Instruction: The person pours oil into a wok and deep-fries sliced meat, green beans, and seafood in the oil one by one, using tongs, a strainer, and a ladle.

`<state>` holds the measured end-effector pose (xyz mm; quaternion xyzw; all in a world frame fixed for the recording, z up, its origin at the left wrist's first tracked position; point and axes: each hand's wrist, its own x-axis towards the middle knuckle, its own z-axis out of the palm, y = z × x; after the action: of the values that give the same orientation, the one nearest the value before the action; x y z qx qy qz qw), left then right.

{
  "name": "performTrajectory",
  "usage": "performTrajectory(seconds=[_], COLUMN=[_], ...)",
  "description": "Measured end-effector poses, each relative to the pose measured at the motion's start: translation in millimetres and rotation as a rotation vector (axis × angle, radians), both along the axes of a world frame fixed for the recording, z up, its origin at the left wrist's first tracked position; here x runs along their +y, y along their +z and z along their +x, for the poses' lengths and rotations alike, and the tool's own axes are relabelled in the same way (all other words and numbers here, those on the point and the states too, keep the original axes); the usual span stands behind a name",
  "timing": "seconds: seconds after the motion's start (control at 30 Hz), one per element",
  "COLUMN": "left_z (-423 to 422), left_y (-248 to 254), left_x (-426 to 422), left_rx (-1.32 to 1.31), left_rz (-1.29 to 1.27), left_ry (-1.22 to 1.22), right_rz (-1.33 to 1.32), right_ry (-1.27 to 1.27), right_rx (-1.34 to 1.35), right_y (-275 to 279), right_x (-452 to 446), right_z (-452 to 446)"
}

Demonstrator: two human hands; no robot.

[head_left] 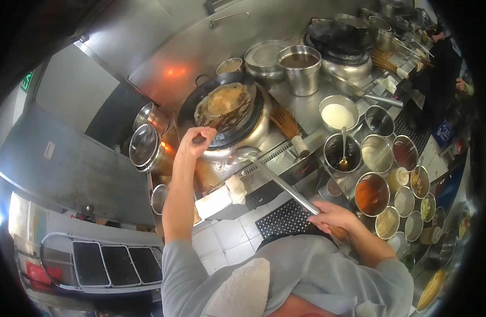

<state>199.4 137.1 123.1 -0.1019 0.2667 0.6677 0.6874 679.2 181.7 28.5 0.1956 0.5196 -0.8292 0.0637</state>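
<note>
Presumably, we are seeing heat avoided: left hand (195,143) gripping a handle (199,139) near the wok (187,112), right hand (332,217) clasping a ladle (285,184) rearward.

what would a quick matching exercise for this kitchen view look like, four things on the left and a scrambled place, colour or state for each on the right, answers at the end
Things
1. metal ladle
2. left hand
3. steel bowl with a spoon in it
4. nearer bamboo brush

Places, colours, states
A. dark contents
B. lying beside the nearer wok
C. held in the right hand
D. closed around a brown handle

Pairs: 1-C, 2-D, 3-A, 4-B
</note>
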Motion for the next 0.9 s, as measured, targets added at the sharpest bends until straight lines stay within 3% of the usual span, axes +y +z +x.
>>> performTrajectory(seconds=[0.17, 0.4, 0.43, 0.6, 0.63, 0.67, 0.7, 0.73, 0.9], left_z=[2, -19, -24, -24, -14, 10, 30, 53, 20], left_y=[-12, -36, -38, -61, -64, -59, -57, -40, -54], left_x=[21, 30, 29, -24, -44, -62, -79, -96, -86], left_rx=[-0.109, -0.272, -0.302, 0.15, 0.111, 0.266, 0.41, 0.387, 0.336], left_rz=[0.046, 0.152, 0.162, 0.254, 0.188, 0.126, 0.239, 0.256, 0.243], left_ry=[0.024, 0.049, 0.063, 0.121, 0.11, 0.197, 0.192, 0.165, 0.174], right_rz=[-0.089, -0.29, -0.191, 0.128, 0.154, 0.156, 0.167, 0.179, 0.274], right_ry=[-0.232, -0.53, -0.553, -0.605, -0.611, -0.627, -0.643, -0.653, -0.652], right_rx=[-0.078, 0.176, 0.189, 0.152, 0.171, 0.19, 0.211, 0.227, 0.215], right_y=[19, 24, 22, 45, 47, 47, 48, 49, 71], right_x=[11, 5, 10, 24, 23, 18, 12, 9, 13], right_z=[51, 22, 6, -61, -71, -80, -87, -94, -160])
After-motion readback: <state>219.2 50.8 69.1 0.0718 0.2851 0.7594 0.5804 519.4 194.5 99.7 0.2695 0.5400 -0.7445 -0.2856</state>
